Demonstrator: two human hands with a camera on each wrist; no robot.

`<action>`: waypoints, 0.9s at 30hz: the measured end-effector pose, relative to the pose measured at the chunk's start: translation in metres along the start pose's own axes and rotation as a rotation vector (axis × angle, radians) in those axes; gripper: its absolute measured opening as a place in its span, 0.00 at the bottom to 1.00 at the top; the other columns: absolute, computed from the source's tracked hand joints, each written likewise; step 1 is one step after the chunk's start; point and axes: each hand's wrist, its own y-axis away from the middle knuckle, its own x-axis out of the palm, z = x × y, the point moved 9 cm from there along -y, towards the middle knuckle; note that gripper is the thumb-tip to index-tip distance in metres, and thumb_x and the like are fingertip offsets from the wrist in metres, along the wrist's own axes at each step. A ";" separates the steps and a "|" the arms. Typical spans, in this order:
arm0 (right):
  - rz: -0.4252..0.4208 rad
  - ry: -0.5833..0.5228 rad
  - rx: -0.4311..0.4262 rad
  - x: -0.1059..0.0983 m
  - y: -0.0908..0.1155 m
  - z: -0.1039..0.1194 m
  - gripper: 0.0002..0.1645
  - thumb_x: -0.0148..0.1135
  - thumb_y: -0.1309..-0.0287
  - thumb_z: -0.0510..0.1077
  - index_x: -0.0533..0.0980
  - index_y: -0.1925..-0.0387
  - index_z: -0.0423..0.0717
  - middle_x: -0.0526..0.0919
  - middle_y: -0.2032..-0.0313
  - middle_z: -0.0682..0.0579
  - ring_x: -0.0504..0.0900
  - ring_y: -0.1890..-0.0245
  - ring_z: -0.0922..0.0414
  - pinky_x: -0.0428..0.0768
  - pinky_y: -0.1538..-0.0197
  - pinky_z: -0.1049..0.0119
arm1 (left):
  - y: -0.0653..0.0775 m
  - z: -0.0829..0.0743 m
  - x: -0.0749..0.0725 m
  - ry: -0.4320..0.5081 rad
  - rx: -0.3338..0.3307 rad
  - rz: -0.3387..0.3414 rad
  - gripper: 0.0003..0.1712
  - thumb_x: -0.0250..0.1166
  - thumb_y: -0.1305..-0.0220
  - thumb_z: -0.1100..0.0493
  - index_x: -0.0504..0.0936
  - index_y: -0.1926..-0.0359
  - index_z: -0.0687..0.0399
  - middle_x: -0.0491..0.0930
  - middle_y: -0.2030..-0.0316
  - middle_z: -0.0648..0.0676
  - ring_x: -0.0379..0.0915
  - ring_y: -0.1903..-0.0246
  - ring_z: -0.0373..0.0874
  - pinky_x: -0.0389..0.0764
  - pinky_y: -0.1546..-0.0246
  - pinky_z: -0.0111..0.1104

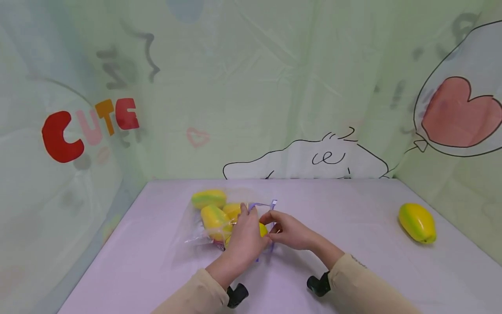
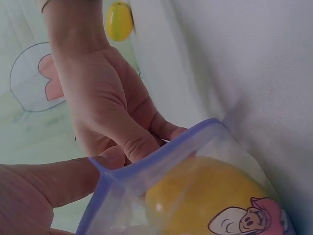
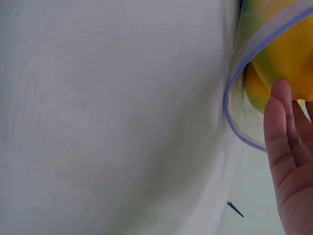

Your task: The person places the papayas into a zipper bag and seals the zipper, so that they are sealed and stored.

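Note:
A clear zip bag [image 1: 193, 226] with a purple edge lies on the table, holding several yellow fruits with green streaks, mango-like in shape. Over its front is my left hand [image 1: 247, 231]; its thumb [image 2: 73, 178] meets the purple rim [image 2: 146, 169] and holds the bag by the mouth. My right hand [image 1: 292, 231] reaches to the mouth from the right. Its fairly straight fingers [image 3: 276, 127] touch a yellow fruit [image 3: 288, 54] just inside the opening. Through the plastic, a fruit [image 2: 195, 191] shows behind a printed cartoon figure.
Another yellow-green fruit [image 1: 417, 222] lies apart at the table's right side. Dark wrist-camera mounts [image 1: 318, 284] show below both sleeves. A pale curtain [image 1: 251, 87] with drawings encloses the back and sides of the table [image 1: 125, 257].

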 end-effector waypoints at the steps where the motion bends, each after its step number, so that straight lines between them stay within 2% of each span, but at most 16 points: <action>1: 0.000 0.013 -0.016 0.000 0.000 0.002 0.23 0.65 0.35 0.35 0.74 0.39 0.34 0.80 0.41 0.36 0.81 0.59 0.57 0.83 0.54 0.72 | 0.000 0.001 0.000 -0.002 -0.001 0.001 0.45 0.80 0.47 0.62 0.70 0.31 0.70 0.58 0.25 0.72 0.67 0.31 0.70 0.78 0.40 0.52; 5: -0.016 0.071 -0.062 0.001 0.000 0.006 0.25 0.66 0.34 0.40 0.76 0.39 0.33 0.83 0.44 0.37 0.82 0.63 0.60 0.82 0.57 0.73 | 0.001 0.002 0.000 -0.022 -0.005 0.017 0.46 0.79 0.47 0.62 0.69 0.30 0.70 0.56 0.24 0.73 0.66 0.31 0.70 0.76 0.38 0.53; 7: -0.030 0.088 -0.067 0.001 0.000 0.006 0.24 0.67 0.35 0.42 0.77 0.42 0.33 0.84 0.47 0.39 0.82 0.64 0.60 0.82 0.58 0.73 | 0.003 0.002 0.002 -0.043 -0.001 0.027 0.46 0.79 0.47 0.62 0.68 0.30 0.69 0.56 0.25 0.74 0.65 0.31 0.71 0.76 0.37 0.54; 14: -0.082 0.087 0.028 -0.002 0.003 -0.003 0.22 0.68 0.35 0.45 0.79 0.46 0.33 0.86 0.52 0.44 0.83 0.61 0.57 0.82 0.56 0.71 | 0.010 -0.001 0.006 -0.063 0.013 0.035 0.47 0.80 0.48 0.64 0.68 0.29 0.68 0.54 0.24 0.74 0.65 0.30 0.70 0.80 0.42 0.50; 17: -0.067 0.048 0.036 0.002 0.002 -0.004 0.19 0.66 0.34 0.45 0.81 0.49 0.33 0.87 0.57 0.46 0.85 0.64 0.58 0.83 0.59 0.70 | 0.011 -0.003 0.008 -0.076 0.020 0.038 0.47 0.80 0.49 0.65 0.68 0.29 0.69 0.54 0.24 0.74 0.65 0.30 0.70 0.81 0.42 0.49; 22: -0.026 0.008 -0.006 0.008 0.001 -0.001 0.14 0.66 0.37 0.41 0.82 0.53 0.35 0.88 0.61 0.48 0.84 0.69 0.62 0.82 0.63 0.71 | 0.012 -0.005 0.009 -0.100 0.033 0.038 0.48 0.80 0.49 0.65 0.67 0.29 0.70 0.55 0.24 0.75 0.65 0.30 0.69 0.81 0.43 0.49; 27: 0.003 0.005 -0.081 0.010 0.001 0.006 0.12 0.69 0.43 0.35 0.80 0.56 0.38 0.87 0.55 0.44 0.83 0.70 0.65 0.81 0.63 0.72 | 0.013 -0.005 0.007 -0.092 0.038 0.030 0.48 0.79 0.49 0.67 0.67 0.29 0.71 0.55 0.25 0.75 0.67 0.30 0.68 0.82 0.43 0.48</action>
